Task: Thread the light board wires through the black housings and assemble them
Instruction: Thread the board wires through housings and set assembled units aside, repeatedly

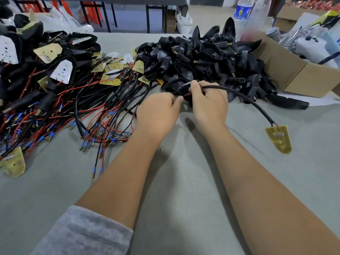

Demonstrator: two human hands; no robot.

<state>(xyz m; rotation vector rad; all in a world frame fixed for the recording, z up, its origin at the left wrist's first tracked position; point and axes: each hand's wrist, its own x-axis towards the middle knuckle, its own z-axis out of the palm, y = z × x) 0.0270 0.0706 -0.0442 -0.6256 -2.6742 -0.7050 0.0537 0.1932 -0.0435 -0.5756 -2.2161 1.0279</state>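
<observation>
I see my right hand (208, 102) curled around a black housing (182, 90) at the near edge of the heap of black housings (206, 57), with its fingers also pinching a black sheathed cable (244, 97). That cable arcs off to the right and ends in a yellow light board (279, 138), which sits low over the grey counter (184, 190); I cannot tell whether the board touches it. My left hand (158, 112) sits just beside the right, its fingertips pinched together at the red wire where it meets the housing. How far the wire has entered the housing is hidden by my fingers.

On the left of the counter lies a tangle of red and black wires (88, 107) with blue-sleeved terminals, mixed with more yellow and white boards. A loose yellow board (13, 162) rests near the left edge. A cardboard box (298, 70) stands at the right, behind the heap, and a clear plastic bottle (242, 13) stands beyond it. A grey sleeve (82, 234) covers my left upper forearm.
</observation>
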